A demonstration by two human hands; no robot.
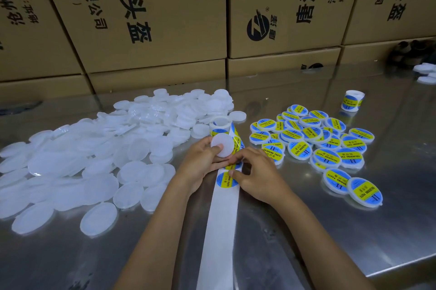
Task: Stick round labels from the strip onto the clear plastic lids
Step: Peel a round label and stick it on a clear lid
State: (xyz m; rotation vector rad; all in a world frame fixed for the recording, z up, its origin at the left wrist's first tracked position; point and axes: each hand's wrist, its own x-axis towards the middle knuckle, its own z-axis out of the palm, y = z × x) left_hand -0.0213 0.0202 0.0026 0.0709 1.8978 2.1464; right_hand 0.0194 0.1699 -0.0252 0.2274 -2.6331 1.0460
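My left hand point(200, 159) grips bare lid point(221, 145) mid-table; right hand point(253, 171) fingers point(233, 173) pinch label point(227, 180) edge on strip point(219, 230). Risk: label curls, sticks to itself, or lands off-centre.

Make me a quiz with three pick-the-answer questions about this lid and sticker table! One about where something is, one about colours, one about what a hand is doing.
1. Where is the pile of labelled lids?
A. right of the hands
B. left of the hands
C. on the cardboard boxes

2. What colours are the round labels?
A. red and black
B. blue and yellow
C. green and white

3. What is the left hand doing?
A. resting flat on the table
B. holding a plain lid
C. lifting a box

Answers:
1. A, since the plain lids lie on the left.
2. B, blue rounds with a yellow band.
3. B, its thumb presses on a plain lid while the right hand touches the label strip.
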